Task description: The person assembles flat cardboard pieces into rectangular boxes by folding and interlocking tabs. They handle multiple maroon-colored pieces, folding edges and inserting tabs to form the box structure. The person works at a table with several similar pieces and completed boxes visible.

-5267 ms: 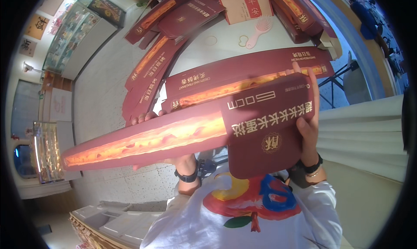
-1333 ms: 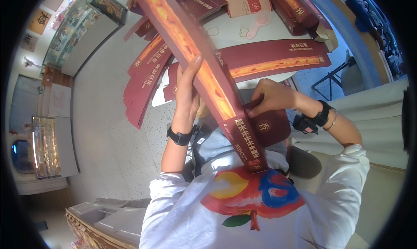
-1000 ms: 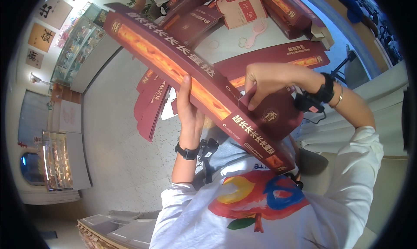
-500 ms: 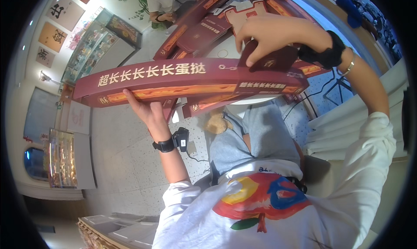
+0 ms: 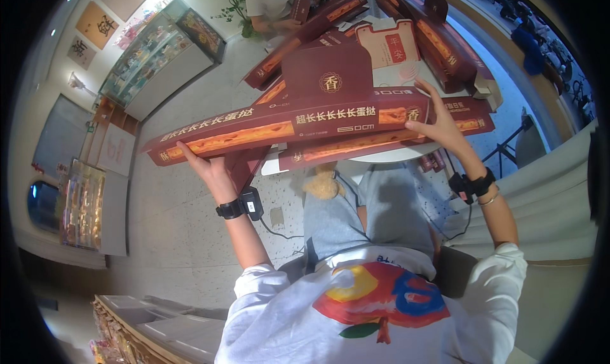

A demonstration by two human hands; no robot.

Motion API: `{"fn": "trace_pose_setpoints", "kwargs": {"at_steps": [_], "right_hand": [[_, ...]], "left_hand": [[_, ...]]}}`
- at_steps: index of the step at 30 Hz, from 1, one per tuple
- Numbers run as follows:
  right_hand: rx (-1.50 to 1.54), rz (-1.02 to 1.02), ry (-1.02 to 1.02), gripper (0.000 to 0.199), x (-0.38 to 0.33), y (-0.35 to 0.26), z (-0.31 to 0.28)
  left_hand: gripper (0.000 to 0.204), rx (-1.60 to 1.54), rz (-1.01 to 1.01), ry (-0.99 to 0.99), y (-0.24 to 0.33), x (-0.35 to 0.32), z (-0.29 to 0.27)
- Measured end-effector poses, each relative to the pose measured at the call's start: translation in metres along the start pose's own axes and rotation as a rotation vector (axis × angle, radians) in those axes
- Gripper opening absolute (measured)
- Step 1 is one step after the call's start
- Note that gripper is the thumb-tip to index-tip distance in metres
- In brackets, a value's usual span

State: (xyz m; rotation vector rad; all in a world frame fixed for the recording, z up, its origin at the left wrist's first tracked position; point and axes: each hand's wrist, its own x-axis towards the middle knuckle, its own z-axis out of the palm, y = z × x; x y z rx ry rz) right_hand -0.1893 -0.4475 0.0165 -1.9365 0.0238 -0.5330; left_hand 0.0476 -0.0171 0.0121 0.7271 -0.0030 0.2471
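We hold a long dark-red box (image 5: 286,126) level in front of us, above a white table (image 5: 394,154), its end flap (image 5: 327,78) standing upright. Our left hand (image 5: 206,170) cups the box from underneath near its left end, fingers curled against it. Our right hand (image 5: 438,119) grips the right end, fingers spread over the end panel. More red boxes (image 5: 438,40) lie piled on the table beyond, where another person (image 5: 273,2) sits.
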Motion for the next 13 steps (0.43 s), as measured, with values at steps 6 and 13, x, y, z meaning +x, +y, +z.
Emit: {"fn": "trace_pose_setpoints", "kwargs": {"at_steps": [6,13], "right_hand": [[0.513,0.097,0.133,0.073,0.013,-0.007,0.020],[0.482,0.191,0.260,0.071,-0.002,-0.024,0.044]], "left_hand": [[0.068,0.106,0.058,-0.055,0.006,0.007,-0.006],[0.075,0.872,1.113,0.160,0.014,-0.067,0.048]]}}
